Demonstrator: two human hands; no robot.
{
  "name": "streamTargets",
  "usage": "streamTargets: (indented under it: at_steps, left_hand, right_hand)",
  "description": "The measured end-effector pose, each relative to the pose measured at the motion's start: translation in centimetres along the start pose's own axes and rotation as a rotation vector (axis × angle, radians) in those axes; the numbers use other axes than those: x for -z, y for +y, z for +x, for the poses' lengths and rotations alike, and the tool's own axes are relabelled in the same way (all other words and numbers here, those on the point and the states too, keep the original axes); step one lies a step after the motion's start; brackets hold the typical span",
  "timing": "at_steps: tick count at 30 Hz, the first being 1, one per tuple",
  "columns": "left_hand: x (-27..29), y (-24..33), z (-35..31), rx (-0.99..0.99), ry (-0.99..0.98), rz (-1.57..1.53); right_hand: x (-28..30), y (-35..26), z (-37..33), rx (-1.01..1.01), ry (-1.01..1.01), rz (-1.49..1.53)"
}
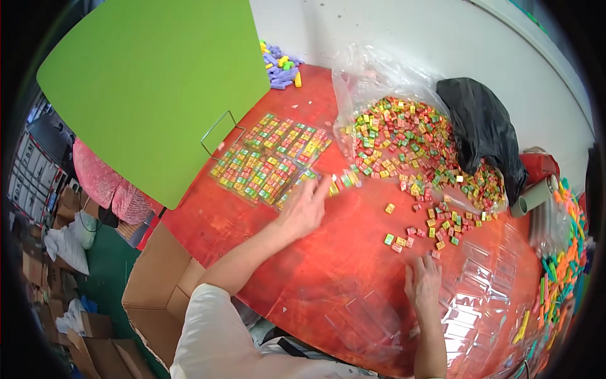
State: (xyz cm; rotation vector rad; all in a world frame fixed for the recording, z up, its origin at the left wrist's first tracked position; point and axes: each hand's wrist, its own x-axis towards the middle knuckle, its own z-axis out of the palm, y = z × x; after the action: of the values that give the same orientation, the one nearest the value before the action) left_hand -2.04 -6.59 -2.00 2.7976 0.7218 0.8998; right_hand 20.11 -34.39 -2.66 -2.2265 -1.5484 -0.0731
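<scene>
My left hand (306,207) is closed at the edge of a clear plastic tray holding a short row of small coloured blocks (345,182), over the middle of the red table. Beside it to the left lie filled trays (257,175) with rows of red, yellow and green blocks. My right hand (423,281) is low over the table, thumb and fingers apart, its fingertips just below a few loose blocks (401,241). Whether the fingertips touch the nearest block I cannot tell.
A large heap of blocks (404,136) spills from a clear bag, next to a black plastic bag (483,126). Empty clear trays (483,278) lie at right and front. A green board (158,95) stands at left, above a cardboard box (158,284). Coloured pieces (562,271) pile at far right.
</scene>
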Motion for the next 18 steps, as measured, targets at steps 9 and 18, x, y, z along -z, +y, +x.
streamTargets:
  at_steps: [9,18]
  left_hand:
    - [-0.1,-11.4,7.7,0.37,-0.052,0.257]
    - [-2.3,-15.4,9.5,0.387,-0.251,0.691]
  right_hand:
    - [1.0,1.2,-1.9,0.031,0.072,-0.056]
    - [0.6,1.5,-1.5,-0.031,-0.035,-0.105]
